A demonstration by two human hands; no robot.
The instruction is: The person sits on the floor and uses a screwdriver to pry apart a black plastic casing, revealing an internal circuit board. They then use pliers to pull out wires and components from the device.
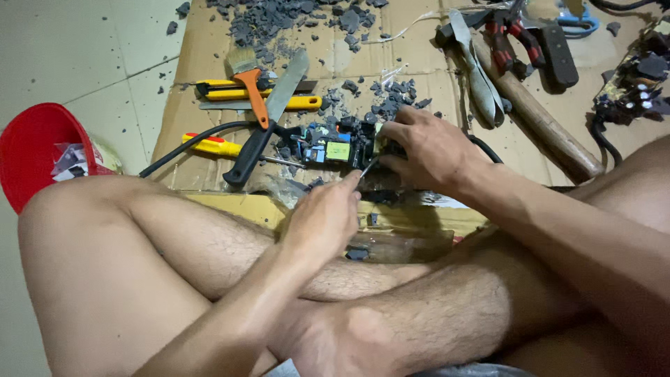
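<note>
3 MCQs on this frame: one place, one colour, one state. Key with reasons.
1. Where is the red bowl?
A. On the floor at far left
B. On the cardboard by the hammer
C. In the right hand

2. What colour is the brush handle?
A. Blue
B. Orange
C. Green

3. What is the left hand doing?
A. Lying open and flat on the floor
B. Gripping the hammer
C. Closed on a thin metal tool aimed at the circuit board

Key:
1 A, the bowl sits on the tiles left of the cardboard.
2 B, the handle below the bristles is orange.
3 C, the fingers pinch the thin tool, whose tip is at the board, while the right hand holds the board's right end; the hammer lies untouched.
</note>
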